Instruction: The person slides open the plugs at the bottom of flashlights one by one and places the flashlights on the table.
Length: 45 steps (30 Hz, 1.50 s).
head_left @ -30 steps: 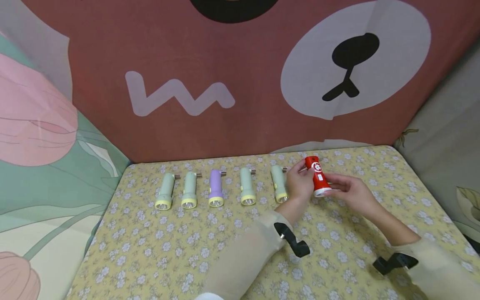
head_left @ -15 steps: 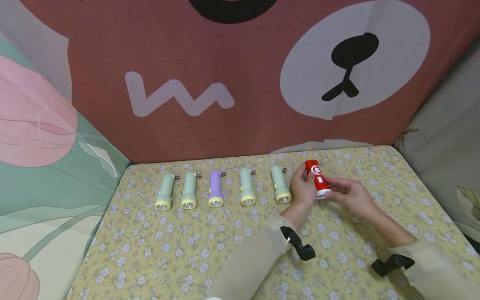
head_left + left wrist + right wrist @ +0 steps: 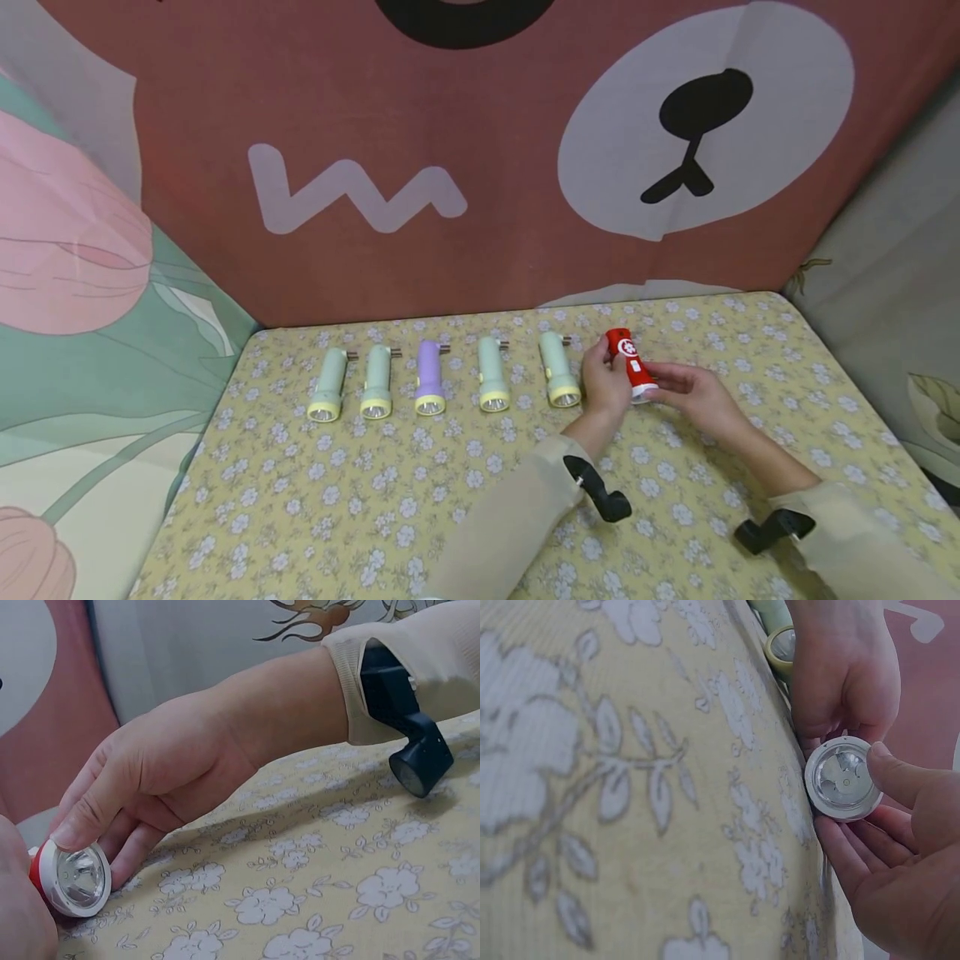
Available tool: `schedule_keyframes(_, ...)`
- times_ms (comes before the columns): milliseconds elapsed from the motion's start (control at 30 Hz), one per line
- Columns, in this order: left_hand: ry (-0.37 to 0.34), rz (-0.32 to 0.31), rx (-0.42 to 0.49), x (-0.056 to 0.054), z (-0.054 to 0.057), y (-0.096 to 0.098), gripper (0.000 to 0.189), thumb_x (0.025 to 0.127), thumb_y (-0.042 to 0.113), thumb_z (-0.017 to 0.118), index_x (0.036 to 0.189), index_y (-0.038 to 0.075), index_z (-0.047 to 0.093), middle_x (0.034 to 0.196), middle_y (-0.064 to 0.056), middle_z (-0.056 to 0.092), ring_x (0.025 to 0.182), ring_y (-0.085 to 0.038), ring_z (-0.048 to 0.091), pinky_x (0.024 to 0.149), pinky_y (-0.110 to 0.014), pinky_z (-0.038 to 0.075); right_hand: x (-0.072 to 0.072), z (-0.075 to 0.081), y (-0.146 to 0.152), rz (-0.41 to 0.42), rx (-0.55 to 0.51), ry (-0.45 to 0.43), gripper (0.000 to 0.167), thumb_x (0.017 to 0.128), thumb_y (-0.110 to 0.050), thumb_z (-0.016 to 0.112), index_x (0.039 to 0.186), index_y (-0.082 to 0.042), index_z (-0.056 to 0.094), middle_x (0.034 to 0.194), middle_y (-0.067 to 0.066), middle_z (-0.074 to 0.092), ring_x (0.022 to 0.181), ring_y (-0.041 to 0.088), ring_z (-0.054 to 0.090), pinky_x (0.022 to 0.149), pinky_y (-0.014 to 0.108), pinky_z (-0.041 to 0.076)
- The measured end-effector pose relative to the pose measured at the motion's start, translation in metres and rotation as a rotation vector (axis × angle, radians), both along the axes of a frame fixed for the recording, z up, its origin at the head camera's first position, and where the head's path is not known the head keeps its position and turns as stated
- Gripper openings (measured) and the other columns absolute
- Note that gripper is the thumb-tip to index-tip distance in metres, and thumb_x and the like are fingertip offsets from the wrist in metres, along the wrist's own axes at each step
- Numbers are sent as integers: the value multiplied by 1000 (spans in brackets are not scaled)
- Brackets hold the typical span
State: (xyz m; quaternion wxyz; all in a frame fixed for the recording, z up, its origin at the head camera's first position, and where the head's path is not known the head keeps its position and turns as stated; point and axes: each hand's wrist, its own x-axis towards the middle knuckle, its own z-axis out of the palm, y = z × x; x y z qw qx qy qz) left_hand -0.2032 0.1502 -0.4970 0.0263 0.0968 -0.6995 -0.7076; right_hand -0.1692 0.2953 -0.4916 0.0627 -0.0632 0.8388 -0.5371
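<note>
A red flashlight [image 3: 631, 365] with a white rim and white switch lies tilted at the right end of a row on the table, lens end toward me. My left hand [image 3: 607, 388] grips its body from the left, the thumb along its side. My right hand [image 3: 701, 402] pinches the lens end, thumb on the white rim [image 3: 815, 796] and fingers below it in the right wrist view. The clear lens [image 3: 81, 877] faces the left wrist camera. Beside the left hand lies a green flashlight [image 3: 558, 367] with a yellow rim.
Farther left in the row lie a green flashlight [image 3: 492, 371], a purple flashlight [image 3: 430, 371] and two more green ones, all with plugs folded out. A flowered cloth [image 3: 337, 517] covers the table. A printed bear backdrop [image 3: 420, 275] rises along the back edge.
Both hands have lowered the red flashlight toward me and down to the table. The left hand has drawn clear of the nearest green flashlight, whose rim now shows whole.
</note>
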Motion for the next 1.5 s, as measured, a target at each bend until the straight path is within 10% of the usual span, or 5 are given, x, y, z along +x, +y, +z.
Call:
schedule_keyframes(333, 56, 11, -127, 0, -3, 2, 33, 98, 1, 64, 130, 3, 68, 114, -7, 65, 108, -21, 63, 92, -34, 55, 2, 1, -2, -13, 76, 18, 57, 97, -23, 73, 142, 7, 55, 141, 26, 57, 125, 40, 57, 84, 12, 52)
schedule_keyframes(1500, 80, -3, 5, -3, -6, 1, 36, 96, -6, 63, 132, -5, 64, 117, -14, 63, 98, -23, 68, 80, -30, 60, -3, 0, -2, 24, 28, -98, 63, 102, -31, 65, 150, 5, 44, 149, 26, 49, 133, 40, 49, 86, 14, 51)
